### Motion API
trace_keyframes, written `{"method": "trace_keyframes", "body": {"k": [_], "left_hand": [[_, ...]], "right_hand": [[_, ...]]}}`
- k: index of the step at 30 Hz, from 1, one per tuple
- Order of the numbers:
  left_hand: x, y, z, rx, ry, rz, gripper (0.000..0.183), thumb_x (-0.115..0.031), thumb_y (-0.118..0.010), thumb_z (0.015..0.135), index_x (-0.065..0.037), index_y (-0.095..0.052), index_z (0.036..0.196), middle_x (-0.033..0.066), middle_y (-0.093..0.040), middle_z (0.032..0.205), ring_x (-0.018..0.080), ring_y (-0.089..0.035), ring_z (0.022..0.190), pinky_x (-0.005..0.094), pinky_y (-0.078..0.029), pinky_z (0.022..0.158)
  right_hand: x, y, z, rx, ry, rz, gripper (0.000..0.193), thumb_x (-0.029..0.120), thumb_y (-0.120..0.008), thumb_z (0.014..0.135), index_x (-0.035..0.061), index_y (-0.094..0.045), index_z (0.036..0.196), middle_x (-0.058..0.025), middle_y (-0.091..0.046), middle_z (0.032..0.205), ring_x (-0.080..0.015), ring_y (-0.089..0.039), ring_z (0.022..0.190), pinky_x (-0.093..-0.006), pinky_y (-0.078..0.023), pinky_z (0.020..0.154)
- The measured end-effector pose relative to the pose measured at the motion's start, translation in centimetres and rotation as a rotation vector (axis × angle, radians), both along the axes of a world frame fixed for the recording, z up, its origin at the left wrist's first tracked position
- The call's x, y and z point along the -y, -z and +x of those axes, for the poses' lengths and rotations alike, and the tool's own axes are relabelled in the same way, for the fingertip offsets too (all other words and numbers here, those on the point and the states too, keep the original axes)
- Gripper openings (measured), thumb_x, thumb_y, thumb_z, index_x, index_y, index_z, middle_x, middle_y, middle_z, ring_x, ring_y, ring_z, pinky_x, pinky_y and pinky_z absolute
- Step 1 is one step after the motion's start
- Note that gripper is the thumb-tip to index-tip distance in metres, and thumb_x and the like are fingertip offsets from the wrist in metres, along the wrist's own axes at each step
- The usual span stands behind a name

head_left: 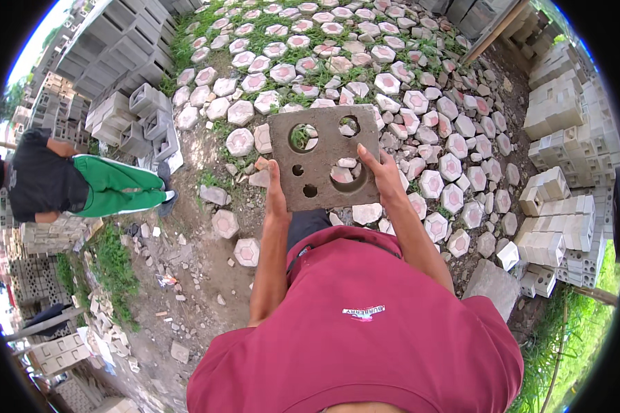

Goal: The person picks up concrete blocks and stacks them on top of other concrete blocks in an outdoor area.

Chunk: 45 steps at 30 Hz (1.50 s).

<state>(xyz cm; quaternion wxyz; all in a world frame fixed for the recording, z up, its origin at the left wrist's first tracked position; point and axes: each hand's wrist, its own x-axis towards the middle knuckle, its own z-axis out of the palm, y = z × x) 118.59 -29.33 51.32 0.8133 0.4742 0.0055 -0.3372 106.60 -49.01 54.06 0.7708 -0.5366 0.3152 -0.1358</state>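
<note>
Held out in front of me is a flat grey-brown concrete ventilation block (327, 158), its face pierced by several round holes and a crescent-shaped one. My left hand (275, 196) grips its left side, thumb up along the edge. On the right side my right hand (386, 175) is closed around the block, with the thumb lying over the face near the crescent hole. The fingers of both hands are mostly hidden behind the block. Pale rubble and grass show through the holes.
Hexagonal pavers (282, 73) with pinkish centres cover the ground ahead, mixed with grass and rubble. Stacked grey blocks (120, 45) rise at far left, others (561, 220) at right. A person (69, 175) in green trousers stands at left. A flat slab (492, 286) lies at lower right.
</note>
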Motion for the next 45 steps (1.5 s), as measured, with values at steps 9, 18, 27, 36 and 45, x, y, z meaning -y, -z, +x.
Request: {"method": "trace_keyframes", "body": {"k": [9,18,27,36,45], "left_hand": [[10.2,-1.3,21.7,-0.064,0.211,0.074,0.069,-0.061,-0.042,0.094,-0.006,-0.045,0.136,0.0108,-0.057,0.127,0.0250,-0.058,0.113,0.0407,-0.048,0.096],[20.4,-4.6,34.0,-0.059,0.329,0.113,0.077,-0.064,-0.043,0.093,-0.002,-0.042,0.139,0.0128,-0.054,0.132,0.0262,-0.055,0.118,0.0397,-0.046,0.099],[34.6,-2.1,44.8,-0.098,0.288,0.117,0.063,-0.055,-0.045,0.095,-0.006,-0.048,0.134,0.0108,-0.059,0.124,0.0244,-0.059,0.110,0.0388,-0.048,0.095],[53.1,-5.9,54.6,-0.089,0.330,0.103,0.068,-0.058,-0.049,0.091,-0.007,-0.046,0.136,0.0103,-0.056,0.128,0.0234,-0.057,0.114,0.0371,-0.045,0.097],[62.9,-8.9,62.8,-0.108,0.218,0.102,0.065,-0.057,-0.051,0.090,-0.006,-0.051,0.130,0.0101,-0.061,0.120,0.0240,-0.061,0.106,0.0389,-0.050,0.092]], "right_hand": [[6.7,-2.3,18.1,-0.086,0.228,-0.131,0.081,0.054,-0.075,0.076,-0.0058,-0.054,0.126,-0.0169,-0.061,0.115,-0.0214,-0.057,0.106,-0.0347,-0.044,0.094],[15.1,-3.1,28.8,-0.124,0.398,-0.104,0.081,0.057,-0.070,0.080,-0.0087,-0.054,0.124,-0.0160,-0.060,0.115,-0.0206,-0.054,0.109,-0.0342,-0.039,0.099],[29.2,-1.1,39.4,-0.112,0.404,-0.052,0.070,0.051,-0.072,0.081,-0.0055,-0.059,0.120,-0.0115,-0.063,0.110,-0.0178,-0.056,0.102,-0.0308,-0.040,0.094],[47.6,-5.4,49.1,-0.075,0.415,0.027,0.056,0.041,-0.075,0.083,-0.0041,-0.061,0.115,-0.0082,-0.064,0.106,-0.0143,-0.057,0.096,-0.0284,-0.044,0.088],[59.2,-7.9,58.3,0.022,0.299,-0.057,0.061,0.046,-0.075,0.081,-0.0030,-0.061,0.115,-0.0066,-0.063,0.105,-0.0131,-0.057,0.095,-0.0275,-0.044,0.088]]}}
